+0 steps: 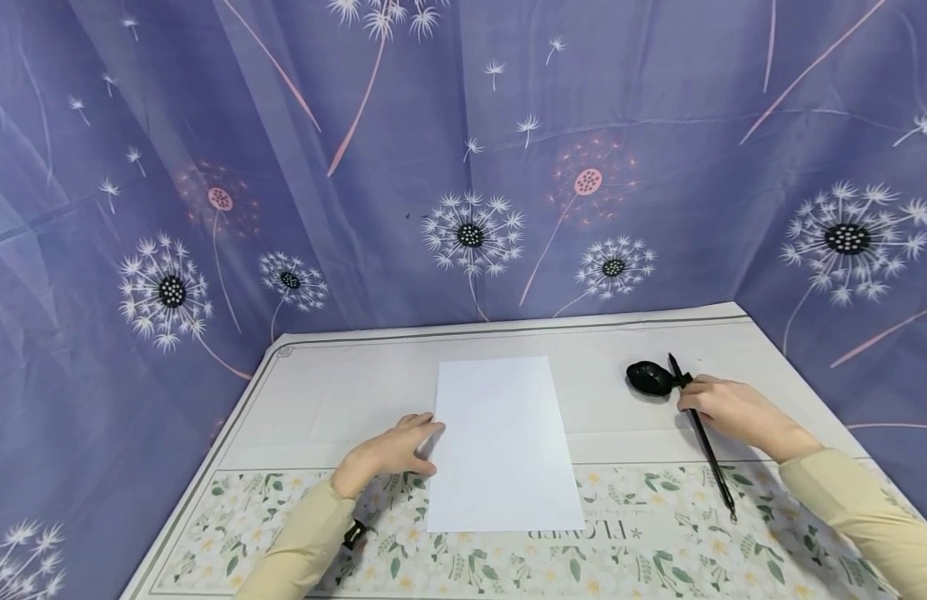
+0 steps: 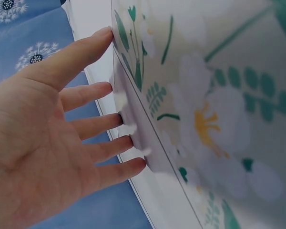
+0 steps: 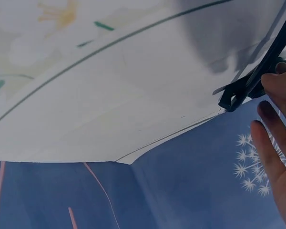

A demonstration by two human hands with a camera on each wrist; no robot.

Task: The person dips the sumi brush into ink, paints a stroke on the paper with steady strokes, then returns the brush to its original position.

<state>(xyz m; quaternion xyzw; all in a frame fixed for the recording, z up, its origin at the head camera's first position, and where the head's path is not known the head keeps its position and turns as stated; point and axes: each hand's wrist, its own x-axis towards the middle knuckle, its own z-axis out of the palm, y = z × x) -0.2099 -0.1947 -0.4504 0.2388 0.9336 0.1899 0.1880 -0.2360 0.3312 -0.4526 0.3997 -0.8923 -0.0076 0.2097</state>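
Observation:
A blank white sheet of paper [image 1: 501, 446] lies flat at the middle of the table. My left hand [image 1: 396, 450] is at its left edge, thumb and fingertips spread; the left wrist view shows this hand [image 2: 71, 129] with fingers extended and nothing in the palm. On the right, my right hand [image 1: 737, 412] pinches a long black calligraphy brush [image 1: 707, 446], its pointed tip away from me and its looped end toward me. Beside the tip lies a rounded black object [image 1: 649, 378] with a narrow neck. The right wrist view shows the brush shaft [image 3: 276, 43] at my fingertips [image 3: 271, 81].
A white cloth [image 1: 358, 375] with a floral band [image 1: 298, 542] covers the table. Purple dandelion curtains [image 1: 403, 167] hang along its back and sides. A small black device [image 1: 353, 533] is at my left wrist.

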